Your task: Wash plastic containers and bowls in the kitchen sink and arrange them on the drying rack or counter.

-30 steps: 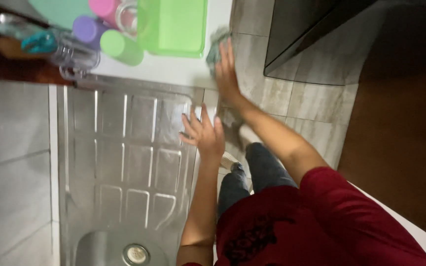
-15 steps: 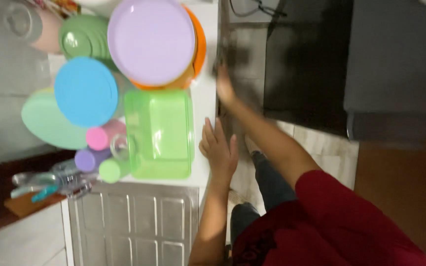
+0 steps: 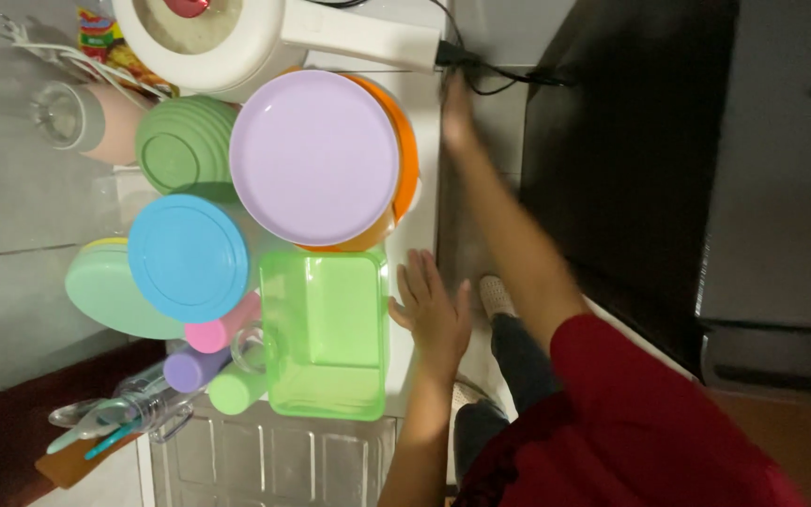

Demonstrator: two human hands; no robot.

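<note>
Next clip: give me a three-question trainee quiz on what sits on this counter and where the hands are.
1. True or false: the lilac plate lies on top of an orange plate.
2. Which thing is the left hand nearest to? A) the blue lid B) the green rectangular container C) the glass jar
3. Fill in: the blurred right hand is close to the black ____ that runs into the white appliance.

Key: 1 true; 2 B; 3 cord.
</note>
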